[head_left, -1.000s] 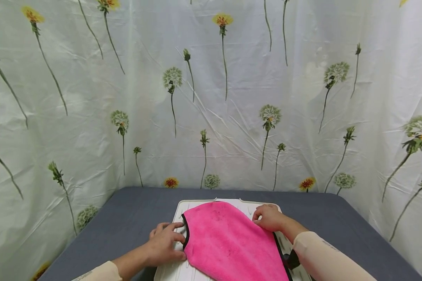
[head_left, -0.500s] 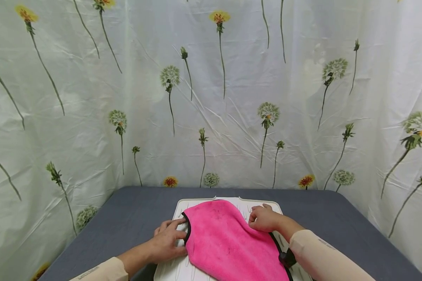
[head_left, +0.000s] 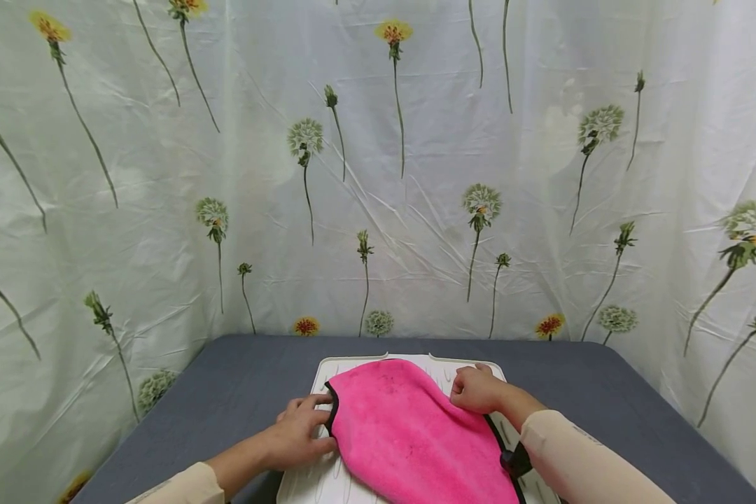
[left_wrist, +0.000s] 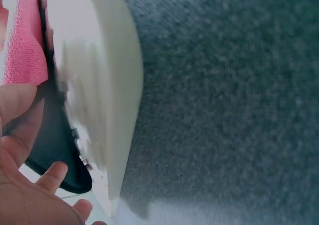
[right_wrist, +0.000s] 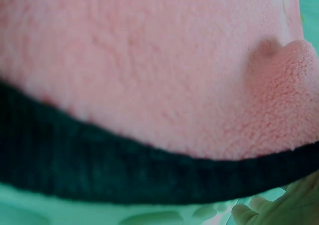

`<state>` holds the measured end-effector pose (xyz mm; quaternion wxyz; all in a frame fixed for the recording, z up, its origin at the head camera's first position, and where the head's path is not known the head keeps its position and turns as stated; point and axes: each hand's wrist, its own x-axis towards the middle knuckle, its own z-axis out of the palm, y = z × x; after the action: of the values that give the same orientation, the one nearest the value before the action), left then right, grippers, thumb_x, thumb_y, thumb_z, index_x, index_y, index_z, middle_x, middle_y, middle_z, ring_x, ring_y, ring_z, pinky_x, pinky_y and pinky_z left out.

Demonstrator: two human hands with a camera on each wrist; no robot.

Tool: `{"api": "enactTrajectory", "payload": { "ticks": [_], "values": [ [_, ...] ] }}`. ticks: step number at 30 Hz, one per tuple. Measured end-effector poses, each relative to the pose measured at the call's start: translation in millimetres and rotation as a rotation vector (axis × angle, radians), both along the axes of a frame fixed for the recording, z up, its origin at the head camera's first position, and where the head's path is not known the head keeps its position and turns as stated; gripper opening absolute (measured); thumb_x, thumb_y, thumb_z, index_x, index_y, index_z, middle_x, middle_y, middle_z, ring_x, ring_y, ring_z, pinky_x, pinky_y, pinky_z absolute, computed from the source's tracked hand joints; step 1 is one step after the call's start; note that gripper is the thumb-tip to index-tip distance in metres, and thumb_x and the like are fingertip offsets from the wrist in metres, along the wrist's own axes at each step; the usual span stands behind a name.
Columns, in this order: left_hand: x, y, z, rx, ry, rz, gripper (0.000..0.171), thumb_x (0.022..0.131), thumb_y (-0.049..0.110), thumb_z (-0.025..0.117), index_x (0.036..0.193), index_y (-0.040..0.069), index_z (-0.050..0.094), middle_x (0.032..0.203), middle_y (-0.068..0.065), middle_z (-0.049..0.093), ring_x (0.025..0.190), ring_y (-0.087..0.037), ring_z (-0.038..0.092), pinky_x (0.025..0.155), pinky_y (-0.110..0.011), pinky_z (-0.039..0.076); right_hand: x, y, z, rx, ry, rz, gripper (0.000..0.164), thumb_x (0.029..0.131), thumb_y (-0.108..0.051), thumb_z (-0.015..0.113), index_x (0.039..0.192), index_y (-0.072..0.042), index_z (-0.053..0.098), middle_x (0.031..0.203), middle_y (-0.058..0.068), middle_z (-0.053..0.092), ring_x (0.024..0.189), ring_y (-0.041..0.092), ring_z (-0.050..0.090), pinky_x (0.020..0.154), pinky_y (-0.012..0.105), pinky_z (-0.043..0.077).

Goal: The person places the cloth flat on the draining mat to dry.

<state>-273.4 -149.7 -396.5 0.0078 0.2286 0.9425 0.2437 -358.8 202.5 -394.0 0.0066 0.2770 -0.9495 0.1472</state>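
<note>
A pink fleece cloth point(head_left: 403, 420) with black edging lies spread, its near end out of the head view. My left hand point(head_left: 297, 435) is at the cloth's left opening. In the left wrist view, the thumb point(left_wrist: 17, 98) touches the pink hem, and the other fingers lie loosely against the dark inner side. At the upper right edge, my right hand point(head_left: 479, 390) grips the cloth with curled fingers, and the edge rises in a small fold there. Seen from the right wrist, pink pile point(right_wrist: 164, 75) and a black border point(right_wrist: 129, 170) fill most of the picture.
Beneath the cloth is a white ribbed tray point(head_left: 342, 364) with a raised rim. It stands on a dark grey table point(head_left: 258, 367). A pale flower-print curtain point(head_left: 416, 280) hangs behind. A small black device point(head_left: 516, 462) sits at the right wrist.
The right fingers have curled in on the cloth's edge, and a fold has formed there. The left hand has hardly moved, and the head view has shifted slightly.
</note>
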Motion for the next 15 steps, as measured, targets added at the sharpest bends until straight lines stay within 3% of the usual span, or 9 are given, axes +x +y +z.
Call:
{"api": "enactTrajectory", "payload": {
  "ticks": [3,9,15],
  "values": [
    [2.3,-3,3.7,0.002,-0.038,0.005,0.018,0.079,0.04,0.067,0.091,0.027,0.067,0.127,-0.005,0.047,0.116,-0.04,0.036,0.083,-0.065,0.028,-0.7,2,-0.1,-0.002,0.013,-0.027,0.019,0.078,-0.014,0.06,0.06,-0.02,0.059,0.066,-0.01,0.048,0.104,0.027,0.055,0.1,0.059,0.019],
    [5.8,-11,7.7,0.008,-0.112,0.005,0.015,0.079,0.042,0.066,0.082,0.027,0.064,0.118,-0.001,0.052,0.113,-0.038,0.037,0.083,-0.063,0.03,-0.8,4,1.6,-0.013,0.034,-0.07,0.02,0.077,-0.014,0.062,0.058,-0.019,0.058,0.063,-0.009,0.046,0.073,0.014,0.053,0.1,0.057,0.019],
    [9.0,-18,10.1,0.043,-0.136,-0.05,0.017,0.081,0.039,0.066,0.071,0.027,0.058,0.1,0.007,0.054,0.103,-0.031,0.039,0.075,-0.047,0.035,-1.3,6,2.7,0.012,0.107,-0.078,0.018,0.076,-0.015,0.063,0.059,-0.02,0.059,0.064,-0.01,0.048,0.09,0.023,0.057,0.098,0.058,0.022]
  ]
}}
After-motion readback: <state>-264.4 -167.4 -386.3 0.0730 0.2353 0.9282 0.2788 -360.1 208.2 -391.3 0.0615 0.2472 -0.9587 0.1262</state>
